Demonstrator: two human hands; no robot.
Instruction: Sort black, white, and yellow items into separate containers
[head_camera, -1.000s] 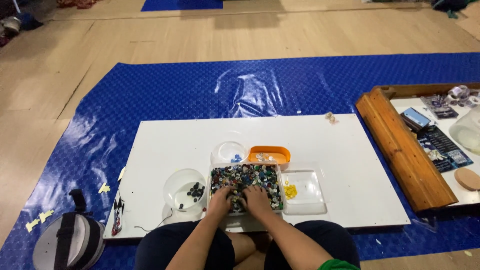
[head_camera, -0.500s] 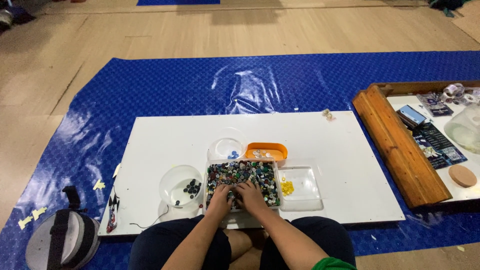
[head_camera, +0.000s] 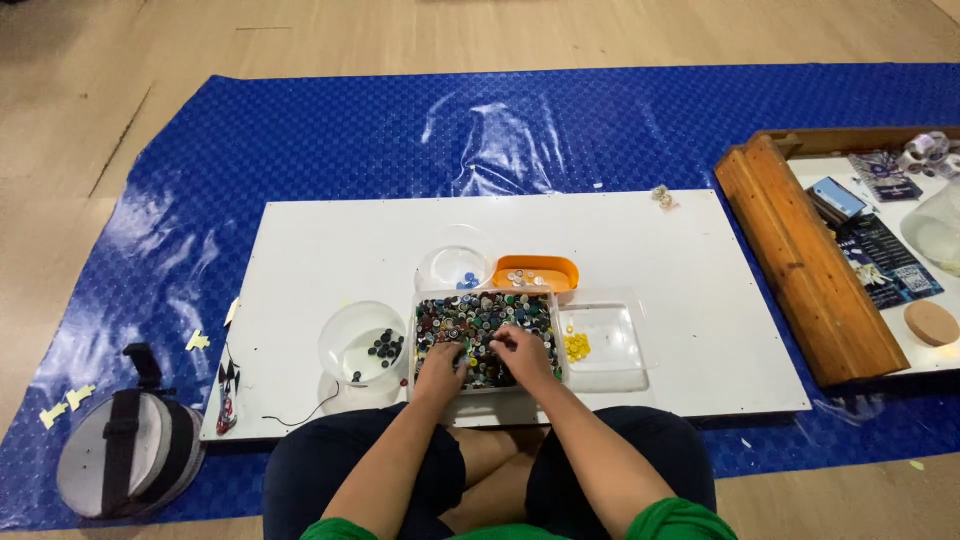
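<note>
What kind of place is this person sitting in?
Probably a room at home or in a workshop, set up for sorting on the floor: a blue tarp over wooden flooring, a low white board, and a tray of mixed buttons.

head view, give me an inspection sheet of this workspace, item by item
surface: white board lying on a blue mat over a wooden floor.
job's things: clear tray of mixed buttons; round tub with dark buttons; round tub with blue ones; orange dish with pale ones; clear tray with yellow ones.
clutter: small scissors at the board's left edge; scrap near the far right corner.
hands: left hand and right hand both in the mixed buttons; grip cannot be told.
cables: thin dark thread by the near edge.
surroundings: strapped round case at left; wooden tray at right.
</note>
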